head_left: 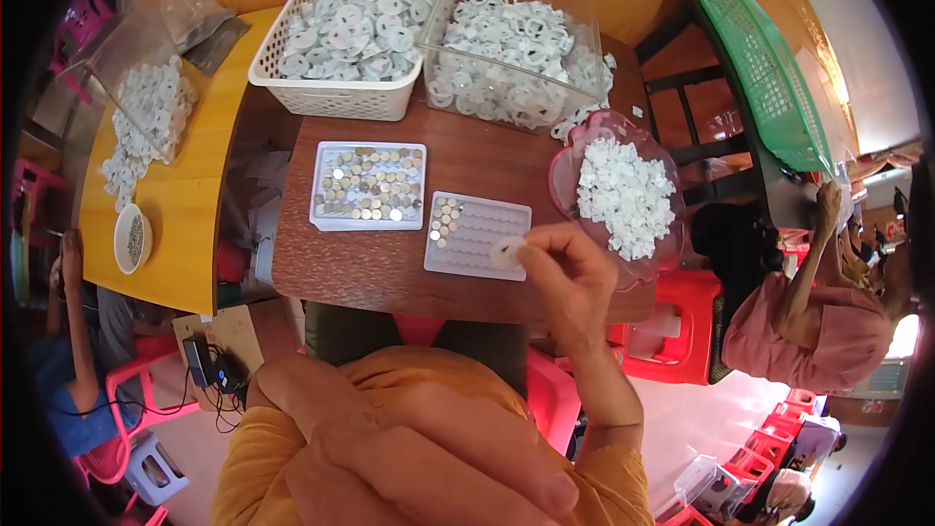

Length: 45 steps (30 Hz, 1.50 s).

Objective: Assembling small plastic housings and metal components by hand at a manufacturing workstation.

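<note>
My right hand [575, 278] pinches a small round white plastic disc [504, 254] with a dark spot in its middle, over the right end of a shallow pale tray [497, 221]. Several small round metal pieces [447, 219] sit at that ridged tray's left end. Left of it, another pale tray [321, 180] holds many more of these metal pieces. Close to the camera, at the bottom, my left hand [448, 453] looms large in front of my body. Its visible fingers are stretched out, with nothing seen in them.
A white basket [341, 97] and a clear bin [521, 88], full of white discs, stand at the back. A pink bowl [563, 180] of white pieces is at right. On the yellow table [185, 244] are a small bowl [133, 239] and more discs. Other people sit either side.
</note>
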Each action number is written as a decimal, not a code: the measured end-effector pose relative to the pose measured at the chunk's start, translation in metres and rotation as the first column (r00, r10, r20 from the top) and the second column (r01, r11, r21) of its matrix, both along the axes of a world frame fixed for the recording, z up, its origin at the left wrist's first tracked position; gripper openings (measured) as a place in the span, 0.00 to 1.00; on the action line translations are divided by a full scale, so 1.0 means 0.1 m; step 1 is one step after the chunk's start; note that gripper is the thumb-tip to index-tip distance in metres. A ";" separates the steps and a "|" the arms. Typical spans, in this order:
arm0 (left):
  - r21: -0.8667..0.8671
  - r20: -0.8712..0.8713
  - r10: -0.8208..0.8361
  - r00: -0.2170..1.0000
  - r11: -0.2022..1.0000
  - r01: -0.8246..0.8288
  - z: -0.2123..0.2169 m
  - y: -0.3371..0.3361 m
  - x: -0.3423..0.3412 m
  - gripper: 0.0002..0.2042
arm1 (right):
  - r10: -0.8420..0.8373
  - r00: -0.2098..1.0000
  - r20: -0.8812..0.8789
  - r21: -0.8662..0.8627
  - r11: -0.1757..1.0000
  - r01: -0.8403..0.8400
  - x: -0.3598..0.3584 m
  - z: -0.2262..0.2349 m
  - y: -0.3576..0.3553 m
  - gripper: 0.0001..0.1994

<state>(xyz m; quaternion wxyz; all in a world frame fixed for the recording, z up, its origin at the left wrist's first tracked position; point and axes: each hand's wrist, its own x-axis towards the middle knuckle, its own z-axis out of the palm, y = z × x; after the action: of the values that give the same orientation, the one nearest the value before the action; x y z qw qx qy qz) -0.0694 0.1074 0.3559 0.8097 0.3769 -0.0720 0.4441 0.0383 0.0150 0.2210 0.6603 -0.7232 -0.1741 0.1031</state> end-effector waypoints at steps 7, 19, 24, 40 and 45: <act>0.146 0.121 -0.204 0.972 0.972 0.185 -0.22 0.46 -0.17 0.06 | 0.008 0.993 0.118 -0.082 0.997 0.002 0.42 0.63 0.72 0.03; 0.429 -0.472 -0.563 0.678 0.525 0.735 -1.22 0.92 0.00 0.17 | 0.090 0.538 0.838 -0.196 0.970 0.143 1.81 0.77 1.58 0.07; 0.645 -0.453 -0.314 0.835 0.531 0.549 -1.93 0.76 0.05 0.08 | 0.336 0.738 0.585 -0.666 0.718 0.202 2.42 0.40 0.98 0.06; 0.509 -0.614 -0.223 0.758 0.622 0.595 -2.35 0.71 0.16 0.06 | 0.794 0.269 0.544 -0.838 0.497 0.227 2.73 -0.05 1.47 0.02; 0.493 -0.629 -0.249 0.737 0.604 0.625 -2.35 0.71 0.09 0.06 | 0.535 0.594 0.601 -0.720 0.685 0.111 2.56 0.24 1.25 0.06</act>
<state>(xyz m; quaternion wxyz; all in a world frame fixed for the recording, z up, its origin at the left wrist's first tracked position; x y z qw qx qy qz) -0.0606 0.1785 0.1207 0.6888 0.7147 -0.1106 0.0509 0.2942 0.1403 0.2448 0.1755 -0.8550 -0.4820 -0.0767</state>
